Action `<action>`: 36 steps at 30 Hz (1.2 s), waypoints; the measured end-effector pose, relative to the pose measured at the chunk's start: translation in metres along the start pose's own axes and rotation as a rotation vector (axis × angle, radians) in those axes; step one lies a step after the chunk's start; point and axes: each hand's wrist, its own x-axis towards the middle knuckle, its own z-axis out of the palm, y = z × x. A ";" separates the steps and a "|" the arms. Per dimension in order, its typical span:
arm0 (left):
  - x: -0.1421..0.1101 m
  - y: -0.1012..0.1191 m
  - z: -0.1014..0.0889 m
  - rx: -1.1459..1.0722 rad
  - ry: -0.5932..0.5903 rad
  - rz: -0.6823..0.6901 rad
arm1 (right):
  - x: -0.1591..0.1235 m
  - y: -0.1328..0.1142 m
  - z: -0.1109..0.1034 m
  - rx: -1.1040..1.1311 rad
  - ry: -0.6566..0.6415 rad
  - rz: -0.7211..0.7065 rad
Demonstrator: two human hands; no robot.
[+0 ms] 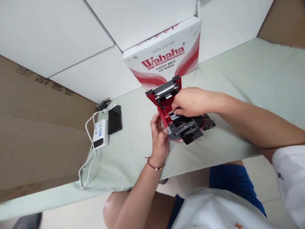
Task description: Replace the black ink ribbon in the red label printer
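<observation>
A red and dark-grey machine, which looks like a label printer, sits on the cloth-covered table. Its hinged lid stands raised, showing a metal rod and rollers. My left hand grips the machine's left side, thumb on the front edge and fingers behind. Reaching in from the right, my right hand has its fingers curled down against a shiny dark roll inside; its fingertips are partly hidden. Glossy black film hangs over the front, and another piece sticks out at the right.
Behind the machine, a white and red Wahaha carton leans on white panels. A black phone, a white power bank and a looped white cable lie at the left. Brown cardboard stands on the far left. The table's front edge is near my knees.
</observation>
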 end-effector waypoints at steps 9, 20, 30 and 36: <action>-0.002 0.002 -0.002 -0.031 -0.004 -0.013 | -0.010 0.012 -0.007 0.025 0.498 -0.159; -0.007 0.005 0.000 0.161 0.011 0.201 | -0.043 -0.001 -0.021 -0.254 -0.076 -0.198; -0.006 0.011 -0.002 0.080 0.008 0.068 | -0.031 0.008 -0.025 -0.082 -0.027 -0.191; 0.000 0.021 -0.001 -0.093 -0.005 -0.054 | -0.037 0.010 -0.024 -0.051 -0.024 -0.177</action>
